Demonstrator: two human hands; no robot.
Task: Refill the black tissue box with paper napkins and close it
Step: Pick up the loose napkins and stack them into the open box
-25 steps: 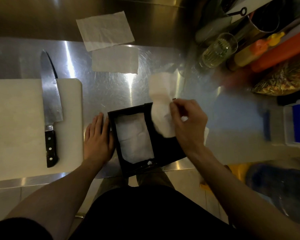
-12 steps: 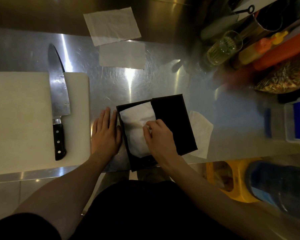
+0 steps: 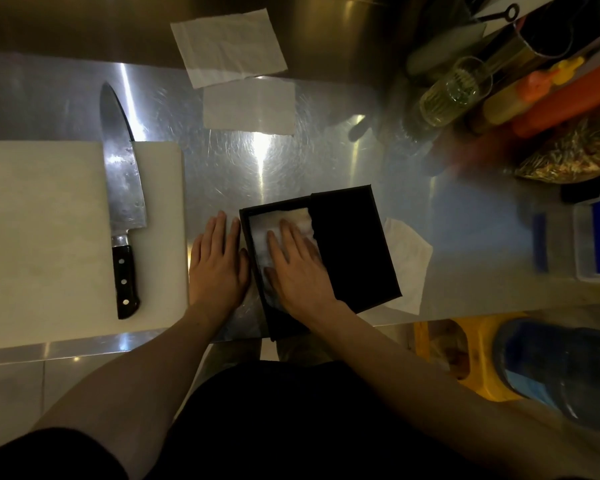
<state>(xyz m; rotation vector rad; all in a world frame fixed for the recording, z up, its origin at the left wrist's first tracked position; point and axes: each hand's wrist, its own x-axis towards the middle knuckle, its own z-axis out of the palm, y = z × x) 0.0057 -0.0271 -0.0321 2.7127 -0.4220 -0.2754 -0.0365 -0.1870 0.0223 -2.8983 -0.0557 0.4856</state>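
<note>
The black tissue box (image 3: 250,230) lies open at the steel counter's front edge, with white paper napkins (image 3: 293,218) inside it. Its black lid (image 3: 350,247) rests on the box's right half, leaving the left half uncovered. My right hand (image 3: 298,265) lies flat, palm down, on the napkins in the box. My left hand (image 3: 219,261) lies flat on the counter, touching the box's left wall. More napkins (image 3: 407,261) stick out from under the lid on the right.
A white cutting board (image 3: 42,237) with a large black-handled knife (image 3: 123,209) lies to the left. Two loose napkin sheets (image 3: 229,43) (image 3: 250,105) lie at the back. Bottles, a glass (image 3: 454,91) and containers crowd the back right. A yellow stool (image 3: 465,355) stands below the counter.
My right hand brought a crumpled napkin down from above the box into it, then spread flat on the napkins. My left hand stayed beside the box.
</note>
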